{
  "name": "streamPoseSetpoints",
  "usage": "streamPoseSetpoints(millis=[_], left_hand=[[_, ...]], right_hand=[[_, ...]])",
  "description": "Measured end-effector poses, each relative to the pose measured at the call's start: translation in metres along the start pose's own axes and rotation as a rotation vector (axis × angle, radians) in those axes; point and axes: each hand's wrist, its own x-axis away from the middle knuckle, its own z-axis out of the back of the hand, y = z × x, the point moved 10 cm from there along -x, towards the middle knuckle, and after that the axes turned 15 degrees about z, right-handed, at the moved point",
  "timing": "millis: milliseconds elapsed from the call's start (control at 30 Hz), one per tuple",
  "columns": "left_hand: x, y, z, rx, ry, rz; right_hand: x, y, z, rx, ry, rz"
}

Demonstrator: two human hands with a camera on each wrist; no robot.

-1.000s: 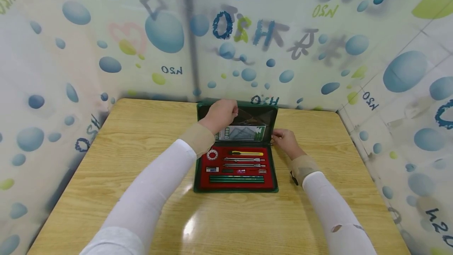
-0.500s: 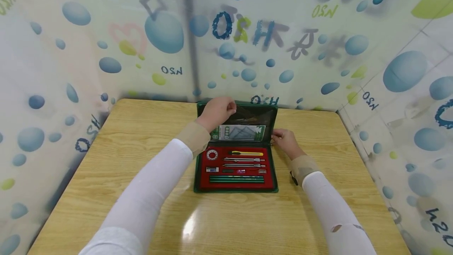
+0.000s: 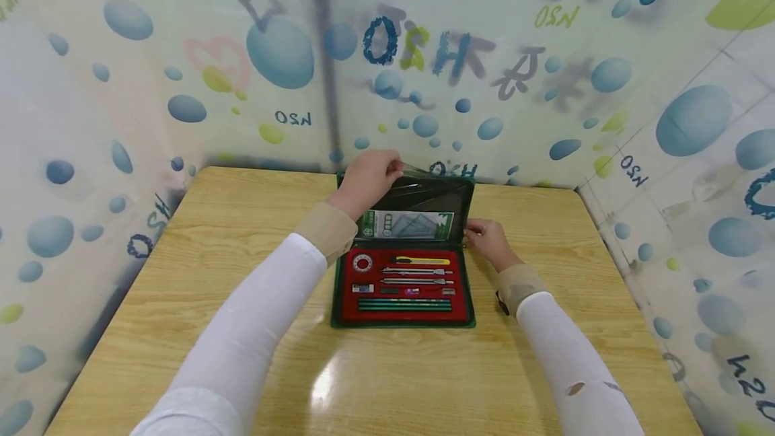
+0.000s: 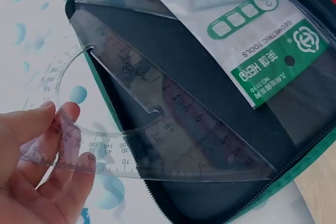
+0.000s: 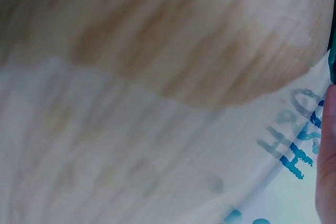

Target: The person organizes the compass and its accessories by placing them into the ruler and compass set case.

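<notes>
My left hand (image 3: 366, 184) pinches a clear set square (image 4: 178, 129) with a protractor cutout, at the upper edge of the raised lid (image 3: 436, 197). In the left wrist view its thumb and fingers hold one corner, which sticks out beyond the zipped rim. The rest of the set square lies over the lid's dark inside; whether the clear pocket covers it, I cannot tell. A packet of geometric tools (image 4: 262, 51) sits in the lid. At the lid's lower right edge, my right hand (image 3: 490, 241) pinches the rim. Only a strip of that hand shows in the right wrist view.
The green case (image 3: 335, 318) lies unfolded on the wooden table (image 3: 242, 234). Its red tray holds a white ring-shaped piece (image 3: 362, 262), a yellow cutter (image 3: 422, 261), compasses (image 3: 418, 272), an eraser (image 3: 362, 288) and several green pencils (image 3: 404, 305). A patterned wall (image 3: 424, 106) stands close behind.
My left hand has risen along the lid, drawing the set square up until it shows above the lid's top edge. The right hand has stayed at the lid's right side.
</notes>
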Motion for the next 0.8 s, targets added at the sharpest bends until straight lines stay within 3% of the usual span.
streamPoseSetpoints(millis=[133, 433, 667, 733, 800], left_hand=[[0.0, 0.001, -0.003, -0.018, -0.004, 0.002], [-0.005, 0.0, -0.03, -0.013, -0.14, 0.016], [-0.006, 0.002, -0.059, 0.195, -0.277, 0.022], [-0.005, 0.001, -0.063, 0.256, -0.294, 0.015], [-0.004, 0.0, -0.064, 0.264, -0.27, 0.005]], right_hand=[[0.0, 0.0, 0.001, 0.003, 0.002, 0.008], [0.002, -0.004, 0.003, 0.009, 0.007, 0.031], [0.002, -0.007, 0.001, -0.01, 0.006, 0.045], [0.003, -0.007, 0.002, -0.014, 0.009, 0.05], [0.003, -0.007, 0.002, -0.014, 0.009, 0.058]])
